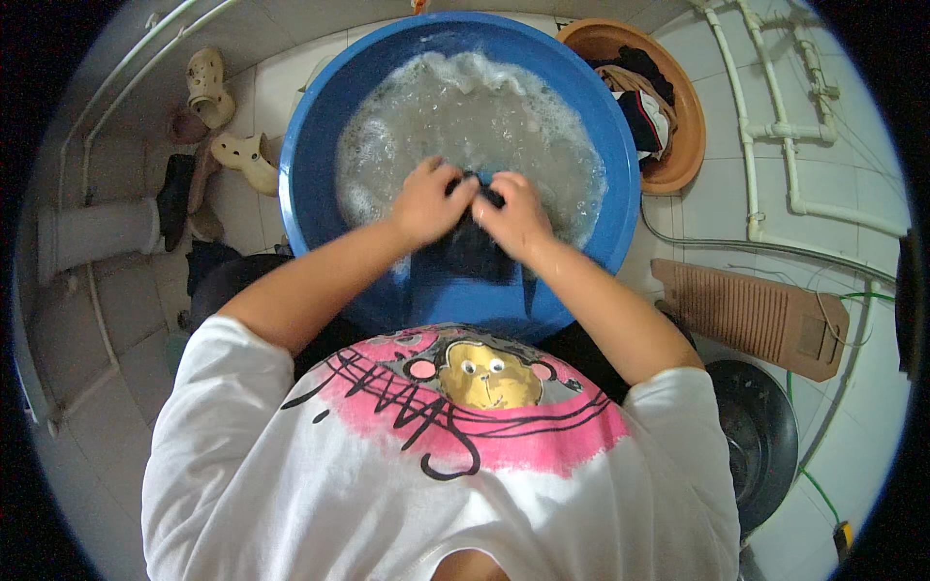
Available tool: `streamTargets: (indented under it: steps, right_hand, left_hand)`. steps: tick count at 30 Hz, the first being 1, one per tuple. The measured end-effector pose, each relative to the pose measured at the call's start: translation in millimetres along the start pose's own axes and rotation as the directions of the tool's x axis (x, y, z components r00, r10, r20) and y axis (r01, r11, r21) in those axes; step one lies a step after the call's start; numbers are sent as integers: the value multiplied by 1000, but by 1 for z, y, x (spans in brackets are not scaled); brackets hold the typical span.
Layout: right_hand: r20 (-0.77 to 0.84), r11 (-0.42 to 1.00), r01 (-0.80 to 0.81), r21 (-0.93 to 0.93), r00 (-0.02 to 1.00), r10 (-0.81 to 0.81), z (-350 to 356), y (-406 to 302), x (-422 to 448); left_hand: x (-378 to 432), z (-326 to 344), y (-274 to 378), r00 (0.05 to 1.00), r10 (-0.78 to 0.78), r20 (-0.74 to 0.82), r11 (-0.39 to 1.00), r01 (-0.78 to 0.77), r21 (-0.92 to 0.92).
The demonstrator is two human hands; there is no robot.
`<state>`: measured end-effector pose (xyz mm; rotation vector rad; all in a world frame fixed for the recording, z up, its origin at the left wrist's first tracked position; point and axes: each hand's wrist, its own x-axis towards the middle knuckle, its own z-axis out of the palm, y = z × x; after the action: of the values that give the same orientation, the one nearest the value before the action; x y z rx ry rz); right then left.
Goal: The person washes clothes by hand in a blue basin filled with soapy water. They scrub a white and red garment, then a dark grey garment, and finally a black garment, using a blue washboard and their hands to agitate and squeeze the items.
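A large blue plastic tub (305, 138) stands before me, with cloudy, sudsy water (465, 123) in it. Over the near part of the water, my left hand (434, 200) and my right hand (514, 213) are close together, both gripping a dark wet cloth (468, 254). Its lower part hangs down against the tub's near inner wall. The fingers are curled over the top of the cloth, thumbs towards each other, and look slightly blurred. A small blue patch shows between the hands; I cannot tell what it is.
An orange-brown basin (690, 138) holding clothes stands at the far right. A brown washboard (748, 319) and a black basin (759, 436) lie to the right, near a grey hose (770, 248). Crocs-style clogs (247, 160) and other footwear are on the left. White pipes (748, 145) run along the tiled wall.
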<state>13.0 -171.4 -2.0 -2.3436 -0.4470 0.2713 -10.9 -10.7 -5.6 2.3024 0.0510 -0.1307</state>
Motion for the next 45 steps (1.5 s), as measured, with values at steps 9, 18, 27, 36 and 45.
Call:
streamTargets:
  steps: [9, 18, 27, 36, 45]
  right_hand:
    - [22, 987, 4, -164, 1000, -1, 10, -12, 12]
    - [-245, 935, 350, 63, 913, -325, -10, -22, -32]
    - [-355, 978, -201, -46, 919, 172, 19, 2, 35]
    - [-201, 871, 490, 44, 858, -473, -6, -21, -42]
    - [-139, 953, -301, -43, 946, 293, 13, -2, 34]
  left_hand:
    - [17, 26, -21, 981, 88, -175, 969, -44, 241]
    - [-37, -21, 18, 916, 319, -242, 940, -339, -42]
    - [28, 13, -10, 970, -110, -219, 944, 171, 282]
    - [-45, -12, 12, 880, 457, -133, 885, -465, -36]
    - [26, -7, -7, 984, -130, -120, 925, 164, 342]
